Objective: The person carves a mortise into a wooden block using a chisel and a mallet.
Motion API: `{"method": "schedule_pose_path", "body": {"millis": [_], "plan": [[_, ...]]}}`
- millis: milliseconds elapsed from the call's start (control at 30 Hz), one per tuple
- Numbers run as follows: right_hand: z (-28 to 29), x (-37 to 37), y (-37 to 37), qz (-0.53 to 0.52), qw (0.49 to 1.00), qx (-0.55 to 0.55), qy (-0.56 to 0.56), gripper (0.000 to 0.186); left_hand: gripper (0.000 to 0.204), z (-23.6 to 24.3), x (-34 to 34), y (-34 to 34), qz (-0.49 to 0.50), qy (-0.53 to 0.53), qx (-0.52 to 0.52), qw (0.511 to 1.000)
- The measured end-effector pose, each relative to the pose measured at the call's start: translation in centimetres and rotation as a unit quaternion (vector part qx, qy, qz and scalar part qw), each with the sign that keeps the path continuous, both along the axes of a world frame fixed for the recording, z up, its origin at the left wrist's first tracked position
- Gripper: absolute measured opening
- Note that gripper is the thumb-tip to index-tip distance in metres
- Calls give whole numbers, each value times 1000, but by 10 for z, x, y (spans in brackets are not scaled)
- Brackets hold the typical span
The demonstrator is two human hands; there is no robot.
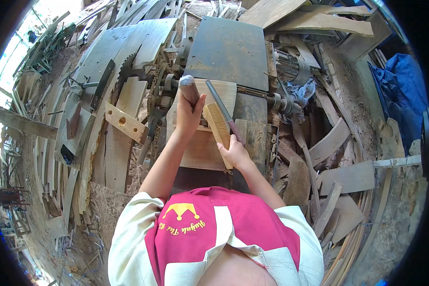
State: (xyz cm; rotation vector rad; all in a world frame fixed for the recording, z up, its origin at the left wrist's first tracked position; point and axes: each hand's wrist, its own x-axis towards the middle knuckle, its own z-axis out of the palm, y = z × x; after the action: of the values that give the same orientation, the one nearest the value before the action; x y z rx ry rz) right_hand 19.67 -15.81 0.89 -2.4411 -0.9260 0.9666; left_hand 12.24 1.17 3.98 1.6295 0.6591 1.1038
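Note:
My left hand (189, 119) is closed around a thick brown wooden rod (188, 90) with a whitish top end, pointing up and away from me. My right hand (234, 153) grips the lower part of a yellowish wooden block (217, 122), which has marks on its face and tilts to the left. Just right of the block is a long tool with a grey blade and a purplish-brown handle (234, 128). Its handle end reaches my right fingers; I cannot tell whether they hold it. Beneath both hands lies a pale wooden board (202, 151).
A metal machine table (226, 52) stands ahead, with a motor (293, 66) to its right. A toothed saw blade (125, 71) rises at the left, near a wood piece with round holes (124, 123). Scrap boards (345, 176) and a blue tarp (396, 90) are at the right.

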Motion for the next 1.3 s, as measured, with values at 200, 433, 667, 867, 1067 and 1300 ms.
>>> {"method": "schedule_pose_path", "body": {"millis": [200,433,667,867,1067,1300], "plan": [[4,1,1,8,1000,-15,8,73,34,1,6,-7,4,13,43,999],[-4,1,-2,6,1000,16,-27,64,35,5,9,-28,-28,26,72,997],[-20,22,-11,-54,985,144,84,58,39,11,10,-34,-41,79,33,995],[109,58,-8,-67,937,344,-6,48,39,12,9,-29,-21,103,49,993],[179,49,-25,38,922,374,-89,44,38,14,21,-37,-55,85,55,993],[225,53,-45,115,912,378,-115,36,38,-22,24,-42,-52,62,167,983]]}}
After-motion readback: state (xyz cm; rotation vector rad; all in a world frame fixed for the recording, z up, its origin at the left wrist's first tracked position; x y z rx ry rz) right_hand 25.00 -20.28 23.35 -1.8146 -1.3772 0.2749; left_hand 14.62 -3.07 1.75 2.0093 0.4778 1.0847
